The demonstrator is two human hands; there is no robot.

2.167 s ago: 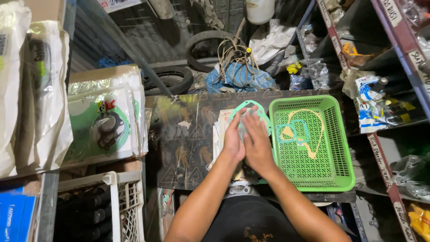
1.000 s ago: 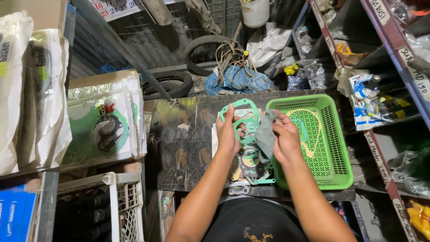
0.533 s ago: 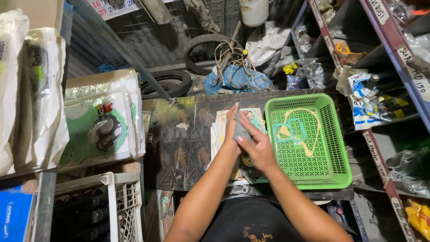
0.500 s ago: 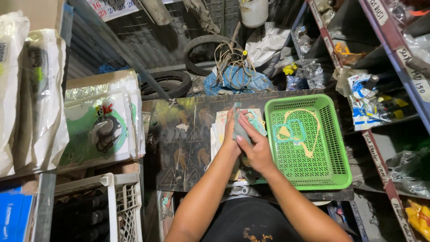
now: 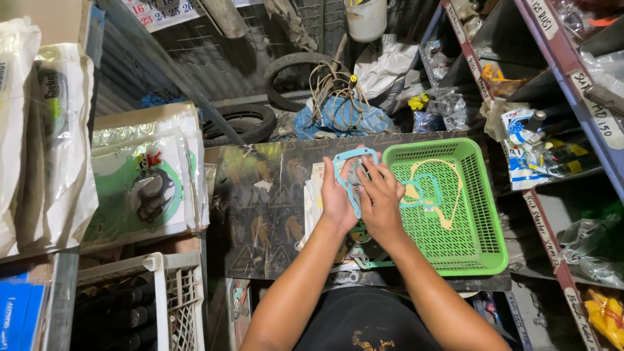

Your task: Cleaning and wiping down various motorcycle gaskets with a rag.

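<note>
My left hand (image 5: 336, 198) and my right hand (image 5: 379, 201) are close together over a stack of thin gaskets and paper sheets (image 5: 312, 201) on a dark board (image 5: 260, 214). Both hands press on or grip a light blue-green gasket (image 5: 354, 158) whose loop sticks out above my fingers. Just right of my right hand stands a green plastic basket (image 5: 478, 214) holding a yellow gasket (image 5: 448, 195) and a teal one (image 5: 426, 188). More green gasket pieces (image 5: 364, 253) lie under my wrists.
Packaged gasket sets in plastic (image 5: 146, 188) are stacked at the left, above a white crate (image 5: 175, 299). Tyres (image 5: 240, 120), a coil of cable (image 5: 335, 88) on blue cloth and a white bucket (image 5: 366, 18) lie beyond the board. Metal shelves (image 5: 552, 130) with bagged parts stand at the right.
About a second ago my hands were apart, lifting a green gasket and a grey piece. They have come together and now lie flat over the stack with a gasket beneath the fingers.
</note>
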